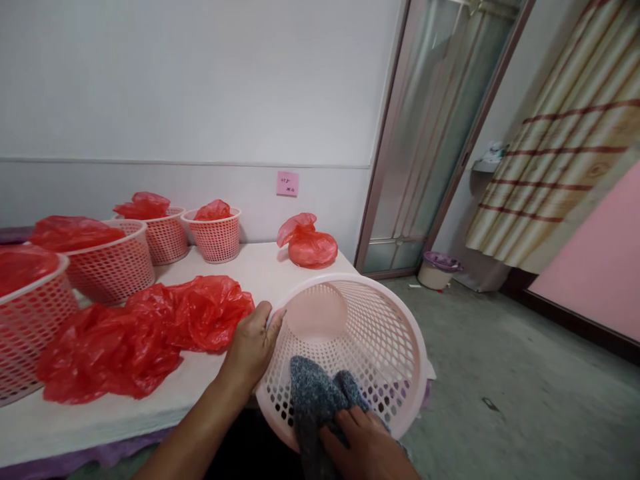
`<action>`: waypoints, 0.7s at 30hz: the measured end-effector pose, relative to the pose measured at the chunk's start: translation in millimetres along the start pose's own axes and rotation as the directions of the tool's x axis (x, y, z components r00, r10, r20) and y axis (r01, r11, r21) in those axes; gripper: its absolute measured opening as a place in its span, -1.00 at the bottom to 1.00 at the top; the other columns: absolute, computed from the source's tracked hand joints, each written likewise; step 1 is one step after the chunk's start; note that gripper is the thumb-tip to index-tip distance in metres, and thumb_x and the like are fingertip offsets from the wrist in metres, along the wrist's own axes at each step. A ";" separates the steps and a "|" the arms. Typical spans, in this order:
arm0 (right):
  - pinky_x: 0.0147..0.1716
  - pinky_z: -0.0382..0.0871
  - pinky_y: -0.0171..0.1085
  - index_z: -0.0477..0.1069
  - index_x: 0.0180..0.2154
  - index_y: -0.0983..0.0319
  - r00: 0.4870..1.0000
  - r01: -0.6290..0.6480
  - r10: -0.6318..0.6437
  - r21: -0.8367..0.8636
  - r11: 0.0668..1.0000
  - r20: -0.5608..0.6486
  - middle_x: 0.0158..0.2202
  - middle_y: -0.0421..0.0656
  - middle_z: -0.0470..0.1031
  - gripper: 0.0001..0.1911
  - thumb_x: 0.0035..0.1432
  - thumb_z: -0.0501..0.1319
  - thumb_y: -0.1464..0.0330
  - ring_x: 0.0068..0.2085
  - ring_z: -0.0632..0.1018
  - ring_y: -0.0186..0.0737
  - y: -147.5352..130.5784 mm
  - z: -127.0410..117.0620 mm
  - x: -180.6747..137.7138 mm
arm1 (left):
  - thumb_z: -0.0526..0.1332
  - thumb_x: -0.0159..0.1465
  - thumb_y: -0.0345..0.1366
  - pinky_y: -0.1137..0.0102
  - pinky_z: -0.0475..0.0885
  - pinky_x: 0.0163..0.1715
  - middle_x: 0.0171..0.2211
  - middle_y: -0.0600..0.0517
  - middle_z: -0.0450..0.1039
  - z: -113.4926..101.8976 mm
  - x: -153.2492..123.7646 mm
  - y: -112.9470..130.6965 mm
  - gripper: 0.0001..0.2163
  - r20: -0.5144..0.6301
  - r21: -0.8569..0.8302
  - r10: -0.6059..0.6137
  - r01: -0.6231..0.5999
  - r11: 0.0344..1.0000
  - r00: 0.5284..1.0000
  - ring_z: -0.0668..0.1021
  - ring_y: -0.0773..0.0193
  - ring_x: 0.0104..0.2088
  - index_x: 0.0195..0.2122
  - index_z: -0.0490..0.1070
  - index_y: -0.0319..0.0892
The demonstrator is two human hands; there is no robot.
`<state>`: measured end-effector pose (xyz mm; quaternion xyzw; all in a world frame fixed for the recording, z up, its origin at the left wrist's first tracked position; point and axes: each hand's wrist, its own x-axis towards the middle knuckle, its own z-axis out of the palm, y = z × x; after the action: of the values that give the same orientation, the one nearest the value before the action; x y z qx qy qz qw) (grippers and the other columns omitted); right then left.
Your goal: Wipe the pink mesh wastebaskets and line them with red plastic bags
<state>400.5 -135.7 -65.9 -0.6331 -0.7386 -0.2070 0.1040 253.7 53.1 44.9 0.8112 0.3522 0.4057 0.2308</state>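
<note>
A pink perforated plastic basket is tilted on its side at the table's near right corner, its opening facing me. My left hand grips the basket's left rim. My right hand is closed on a grey cloth, which is pressed against the inside of the basket near its lower rim.
Crumpled red plastic bags lie on the white table left of the basket. Several pink baskets lined with red bags stand along the wall. A tied red bag sits at the back. Concrete floor and a glass door lie to the right.
</note>
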 end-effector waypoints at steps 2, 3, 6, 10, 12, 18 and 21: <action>-0.47 0.38 -0.13 0.41 -0.22 0.10 0.999 0.031 -0.031 -0.018 0.999 -0.005 -0.41 -0.17 0.50 -0.69 -0.06 0.39 0.33 -0.44 0.48 -0.07 -1.2 2.2 2.7 | 0.05 0.29 -0.06 0.38 0.10 -0.45 -0.59 0.20 0.09 0.9 6.4 3.0 -0.72 0.004 -0.011 -0.011 0.011 1.000 1.000 0.26 0.28 -0.54 -0.49 0.11 -0.06; -0.46 0.41 -0.11 0.41 -0.17 0.13 0.999 0.044 -0.044 -0.029 0.999 -0.001 -0.40 -0.15 0.51 -0.63 -0.07 0.40 0.34 -0.43 0.49 -0.05 -2.0 5.1 3.8 | 0.06 0.29 -0.06 0.38 0.10 -0.45 -0.60 0.21 0.07 1.0 8.9 4.1 -0.71 0.002 -0.020 -0.019 0.019 1.000 1.000 0.24 0.28 -0.54 -0.50 0.10 -0.06; -0.46 0.43 -0.13 0.39 -0.14 0.18 0.999 0.039 -0.039 -0.019 0.999 0.005 -0.39 -0.14 0.52 -0.60 -0.08 0.39 0.44 -0.42 0.50 -0.05 -4.5 16.8 5.1 | 0.08 0.27 -0.01 0.39 0.10 -0.46 -0.60 0.22 0.05 0.6 11.6 4.9 -0.67 -0.013 -0.062 -0.054 0.053 0.997 0.998 0.22 0.30 -0.54 -0.52 0.08 -0.06; -0.49 0.39 -0.18 0.37 -0.12 0.21 0.998 0.024 -0.018 0.095 0.995 -0.066 -0.38 -0.14 0.49 -0.60 -0.06 0.29 0.54 -0.42 0.48 -0.09 -8.9 19.2 13.3 | 0.08 0.26 0.03 0.41 0.15 -0.47 -0.58 0.21 0.07 5.9 -2.4 1.3 -0.65 -0.027 -0.141 -0.128 0.123 0.982 0.991 0.25 0.31 -0.51 -0.52 0.08 -0.07; -0.40 0.42 -0.14 0.32 -0.02 0.26 0.996 -0.045 0.063 0.234 0.971 -0.068 -0.28 -0.07 0.50 -0.47 -0.12 0.23 0.56 -0.33 0.48 -0.04 -12.3 9.2 25.7 | 0.07 0.27 0.02 0.42 0.17 -0.50 -0.58 0.21 0.06 14.8 -18.4 0.0 -0.66 -0.002 -0.180 -0.166 0.163 0.970 0.986 0.25 0.32 -0.52 -0.52 0.08 -0.07; -0.17 0.37 -0.04 0.29 -0.02 0.25 0.930 -0.223 0.360 0.658 0.719 -0.078 -0.18 -0.02 0.45 -0.54 -0.03 0.14 0.50 -0.16 0.43 0.00 -30.5 -23.3 74.2 | 0.00 0.31 0.06 0.40 0.32 -0.44 -0.52 0.17 0.23 40.9 -69.4 -0.9 -0.66 0.125 -0.502 -0.371 0.382 0.776 0.920 0.36 0.29 -0.47 -0.42 0.21 -0.09; -0.12 0.36 -0.06 0.26 0.06 0.24 0.947 -0.171 0.317 0.763 0.624 -0.046 -0.11 -0.02 0.44 -0.49 0.01 0.12 0.49 -0.10 0.42 -0.03 -35.7 -22.3 78.7 | 0.01 0.31 0.07 0.42 0.28 -0.45 -0.54 0.18 0.20 34.7 -76.4 -7.6 -0.65 0.071 -0.485 -0.411 0.392 0.782 0.909 0.33 0.31 -0.49 -0.45 0.20 -0.08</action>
<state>349.2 -79.3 -19.5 -0.6071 -0.6522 0.0767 0.4474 247.0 -3.1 -17.6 0.6245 0.4068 0.4384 0.5023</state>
